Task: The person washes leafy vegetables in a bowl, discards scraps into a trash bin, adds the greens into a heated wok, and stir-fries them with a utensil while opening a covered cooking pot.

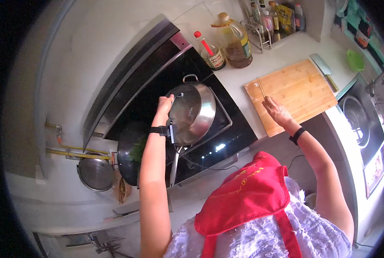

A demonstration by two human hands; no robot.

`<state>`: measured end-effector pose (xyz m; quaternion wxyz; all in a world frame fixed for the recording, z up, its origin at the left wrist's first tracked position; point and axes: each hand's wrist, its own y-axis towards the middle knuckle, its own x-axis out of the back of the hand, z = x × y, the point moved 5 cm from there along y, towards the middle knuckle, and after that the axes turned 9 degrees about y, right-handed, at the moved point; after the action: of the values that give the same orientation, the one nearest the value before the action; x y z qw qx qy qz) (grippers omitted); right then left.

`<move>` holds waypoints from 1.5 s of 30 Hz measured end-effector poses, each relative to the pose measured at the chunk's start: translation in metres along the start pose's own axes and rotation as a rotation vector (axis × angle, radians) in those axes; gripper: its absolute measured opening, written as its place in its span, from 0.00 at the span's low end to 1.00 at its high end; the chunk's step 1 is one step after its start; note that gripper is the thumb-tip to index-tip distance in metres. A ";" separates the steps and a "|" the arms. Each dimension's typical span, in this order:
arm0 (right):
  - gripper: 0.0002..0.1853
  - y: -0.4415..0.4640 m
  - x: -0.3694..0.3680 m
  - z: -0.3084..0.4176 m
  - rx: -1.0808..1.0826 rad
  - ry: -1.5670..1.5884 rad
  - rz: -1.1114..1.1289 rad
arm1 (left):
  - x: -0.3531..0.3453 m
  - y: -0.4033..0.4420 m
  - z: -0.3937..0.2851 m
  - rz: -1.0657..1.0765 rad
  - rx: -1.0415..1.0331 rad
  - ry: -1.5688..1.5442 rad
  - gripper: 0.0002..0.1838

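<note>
My left hand (165,105) is closed on the handle of a glass lid (185,107), which is tilted over a steel pot (207,112) on the black cooktop (226,105). Under my right hand (278,112) lies the near left part of a wooden cutting board (299,92). Its fingers are bent around the lower end of a pair of thin chopsticks (260,87), which point away from me over the board's left edge. The inside of the pot is hidden by the lid.
Left of the pot stands a dark wok (129,150) with greens. A sauce bottle (211,53) and a large oil jug (237,45) stand behind the cooktop. A cleaver (323,69) lies beyond the board, near a green bowl (355,60) and a sink (356,116).
</note>
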<state>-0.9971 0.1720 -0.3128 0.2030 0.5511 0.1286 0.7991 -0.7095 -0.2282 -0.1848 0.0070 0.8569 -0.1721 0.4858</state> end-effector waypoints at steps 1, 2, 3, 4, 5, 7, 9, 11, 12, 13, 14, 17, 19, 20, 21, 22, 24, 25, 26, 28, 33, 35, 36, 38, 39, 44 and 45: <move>0.14 0.003 -0.011 -0.010 0.071 -0.043 -0.030 | 0.008 -0.018 -0.015 -0.202 0.007 0.072 0.23; 0.14 0.004 -0.014 -0.016 0.143 -0.085 -0.059 | 0.022 -0.038 -0.030 -0.404 0.019 0.146 0.28; 0.14 0.010 -0.016 -0.020 0.043 -0.083 0.114 | 0.027 -0.051 -0.039 -0.250 0.052 -0.123 0.38; 0.15 0.011 -0.014 -0.022 0.053 -0.058 0.112 | 0.025 -0.054 -0.035 -0.277 0.033 -0.319 0.36; 0.16 0.010 -0.020 -0.028 0.066 -0.033 0.109 | 0.025 -0.089 -0.055 -0.168 0.007 -0.521 0.35; 0.22 0.005 -0.054 -0.069 -0.331 0.328 0.132 | 0.030 -0.171 -0.088 0.001 -0.050 -0.699 0.30; 0.18 0.003 -0.049 -0.062 -0.084 0.041 0.182 | 0.023 -0.220 -0.083 0.132 -0.083 -0.695 0.25; 0.18 0.006 -0.043 -0.058 0.031 -0.055 0.195 | 0.015 -0.262 -0.072 0.228 -0.053 -0.786 0.21; 0.20 0.005 -0.040 -0.057 0.010 -0.001 0.199 | 0.014 -0.280 -0.063 0.252 -0.015 -0.857 0.20; 0.22 0.008 -0.028 -0.047 -0.026 0.086 0.201 | 0.013 -0.292 -0.046 0.255 0.062 -0.926 0.19; 0.24 0.011 -0.015 -0.037 -0.062 0.173 0.200 | 0.013 -0.304 -0.027 0.263 0.136 -0.997 0.19; 0.30 0.010 -0.004 -0.017 -0.059 0.066 0.136 | 0.030 -0.338 0.029 0.055 0.267 -1.160 0.18; 0.31 0.009 0.003 0.022 -0.117 0.141 0.087 | 0.051 -0.362 0.064 -0.066 0.298 -1.200 0.19; 0.33 0.007 0.001 0.038 -0.087 0.163 0.022 | 0.061 -0.374 0.080 -0.133 0.322 -1.216 0.20; 0.33 0.011 0.001 0.067 -0.140 0.152 0.083 | 0.071 -0.386 0.098 -0.209 0.338 -1.248 0.20; 0.34 0.014 0.009 0.109 -0.197 0.137 0.144 | 0.080 -0.398 0.115 -0.280 0.356 -1.278 0.20; 0.30 0.029 0.013 0.193 0.044 0.392 0.042 | 0.098 -0.419 0.149 -0.414 0.380 -1.301 0.20; 0.29 0.033 0.012 0.233 0.023 0.517 0.109 | 0.107 -0.430 0.167 -0.482 0.386 -1.312 0.20; 0.30 0.038 0.012 0.274 0.040 0.575 0.163 | 0.115 -0.440 0.183 -0.516 0.387 -1.334 0.20; 0.31 0.046 0.009 0.359 0.190 0.604 0.219 | 0.133 -0.457 0.219 -0.581 0.382 -1.373 0.20; 0.23 0.073 -0.022 0.553 0.379 0.706 0.311 | 0.178 -0.507 0.311 -0.626 0.356 -1.406 0.20; 0.22 0.091 -0.049 0.615 0.399 0.609 0.218 | 0.189 -0.527 0.346 -0.647 0.367 -1.432 0.19; 0.23 0.102 -0.070 0.640 0.369 0.500 0.195 | 0.195 -0.532 0.360 -0.654 0.380 -1.406 0.18; 0.25 0.122 -0.111 0.674 0.294 0.369 0.205 | 0.208 -0.549 0.388 -0.666 0.418 -1.345 0.15; 0.26 0.132 -0.131 0.682 0.242 0.300 0.249 | 0.213 -0.552 0.401 -0.669 0.423 -1.347 0.15; 0.21 0.154 -0.210 0.665 0.140 0.274 0.237 | 0.226 -0.540 0.455 -0.576 0.410 -1.405 0.15; 0.22 0.157 -0.206 0.664 0.128 0.255 0.197 | 0.228 -0.532 0.464 -0.557 0.402 -1.417 0.16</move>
<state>-0.3427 -0.0750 -0.1775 0.0702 0.4671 0.1494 0.8687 -0.0573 0.1234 -0.1565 -0.1383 0.9588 0.1766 -0.1742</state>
